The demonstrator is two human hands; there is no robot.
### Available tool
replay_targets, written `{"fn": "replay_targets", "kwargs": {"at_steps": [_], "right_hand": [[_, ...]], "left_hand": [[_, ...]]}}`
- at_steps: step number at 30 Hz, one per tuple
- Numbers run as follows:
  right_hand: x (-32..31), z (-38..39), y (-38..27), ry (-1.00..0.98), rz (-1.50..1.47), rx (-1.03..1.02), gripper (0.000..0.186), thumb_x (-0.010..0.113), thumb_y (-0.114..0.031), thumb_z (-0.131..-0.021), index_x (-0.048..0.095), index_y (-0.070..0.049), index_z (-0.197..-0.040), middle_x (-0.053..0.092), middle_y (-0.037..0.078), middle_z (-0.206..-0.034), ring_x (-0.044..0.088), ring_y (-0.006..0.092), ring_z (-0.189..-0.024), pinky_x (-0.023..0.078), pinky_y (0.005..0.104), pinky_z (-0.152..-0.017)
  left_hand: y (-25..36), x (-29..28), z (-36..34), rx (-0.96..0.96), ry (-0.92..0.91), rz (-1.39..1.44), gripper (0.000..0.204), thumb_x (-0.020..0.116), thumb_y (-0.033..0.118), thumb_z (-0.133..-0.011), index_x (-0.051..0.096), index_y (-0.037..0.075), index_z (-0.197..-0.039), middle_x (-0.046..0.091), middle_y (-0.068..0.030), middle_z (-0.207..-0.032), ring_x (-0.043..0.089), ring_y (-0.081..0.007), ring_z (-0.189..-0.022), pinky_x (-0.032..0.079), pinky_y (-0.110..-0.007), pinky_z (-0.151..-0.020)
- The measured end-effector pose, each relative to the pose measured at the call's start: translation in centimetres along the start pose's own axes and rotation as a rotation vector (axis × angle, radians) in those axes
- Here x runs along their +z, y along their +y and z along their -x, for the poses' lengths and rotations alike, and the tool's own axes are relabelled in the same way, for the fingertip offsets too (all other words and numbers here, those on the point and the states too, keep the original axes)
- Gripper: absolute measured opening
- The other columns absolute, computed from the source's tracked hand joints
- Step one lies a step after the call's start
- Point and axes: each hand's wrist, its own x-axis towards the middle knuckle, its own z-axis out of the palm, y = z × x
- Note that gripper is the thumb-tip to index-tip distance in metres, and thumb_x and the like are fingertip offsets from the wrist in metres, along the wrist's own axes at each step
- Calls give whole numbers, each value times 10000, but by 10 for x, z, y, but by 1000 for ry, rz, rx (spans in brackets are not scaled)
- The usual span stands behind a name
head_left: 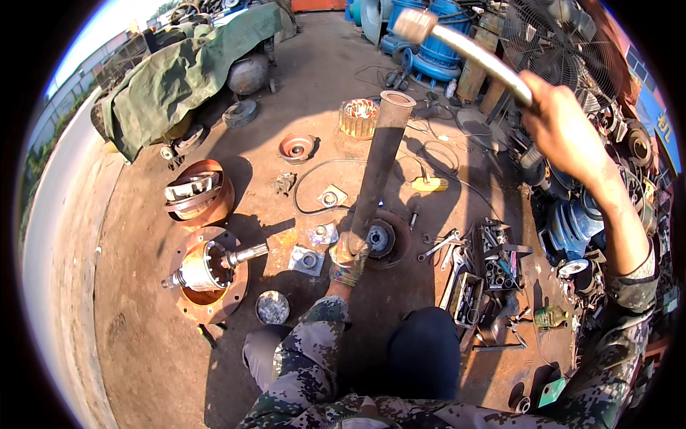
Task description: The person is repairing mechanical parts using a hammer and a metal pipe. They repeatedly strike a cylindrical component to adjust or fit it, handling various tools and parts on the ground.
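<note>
My gloved left hand [349, 261] grips the lower part of a long steel pipe [379, 164], which stands slightly tilted over a round rusty housing [396, 247] with a bored centre piece. The pipe's exact contact below is hidden by my hand. My bare right hand [549, 114] is raised at the upper right, wrapped round the handle of a hammer [418, 27], whose blurred head is above and to the right of the pipe's top rim. Small bearing rings [308, 260] lie on pale sheets just left of my left hand.
Left are a flanged housing with a shaft [204, 272], a rusty drum [221, 189] and a tin [272, 307]. Wrenches and socket boxes [500, 261] lie right, beside piled machinery [575, 222]. Farther back are a copper-wound stator [357, 123], cables, blue pumps [437, 53] and a green tarp [164, 79].
</note>
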Motion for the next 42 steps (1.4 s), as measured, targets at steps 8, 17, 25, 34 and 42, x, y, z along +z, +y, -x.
{"fn": "replay_targets", "kwargs": {"at_steps": [8, 17, 25, 34, 42], "right_hand": [[-45, -21, 11, 133, -473, 459, 167, 612, -93, -991, 604, -26, -1144, 470, -55, -650, 463, 62, -519, 391, 285, -446], [34, 54, 48, -92, -186, 439, 212, 628, -25, -922, 633, -3, -1133, 627, 51, -763, 542, 160, -713, 489, 346, -730], [233, 269, 14, -244, -1016, 804, 81, 683, -33, -990, 630, -42, -1051, 442, -77, -709, 401, 19, -613, 353, 228, -559], [392, 461, -121, -675, -1195, 1267, 144, 691, -90, -949, 621, 24, -1002, 504, 96, -658, 469, 126, -603, 424, 358, -551], [417, 504, -106, -893, -870, 1049, 279, 692, -205, -985, 662, -44, -1212, 672, 190, -902, 656, 336, -857, 523, 453, -791]], "left_hand": [[53, 18, 12, 87, -8, -7, 470, 825, 319, -848, 643, 62, -1197, 716, -200, -1006, 712, -435, -927, 564, -493, -761], [47, 19, -7, 65, 185, 7, 471, 826, 334, -836, 637, 32, -1143, 709, -190, -892, 705, -412, -828, 551, -479, -722], [25, -11, 7, -145, 117, 458, 456, 749, 407, -967, 596, 4, -1116, 676, -97, -978, 647, -175, -862, 533, -314, -759], [20, -81, -15, -73, 145, 168, 337, 581, 350, -1002, 616, 17, -964, 645, -92, -887, 616, -199, -808, 527, -369, -835], [-4, -98, -1, -186, 121, -56, 321, 533, 346, -1034, 608, 38, -1084, 677, -114, -1058, 679, -229, -948, 580, -399, -888]]}}
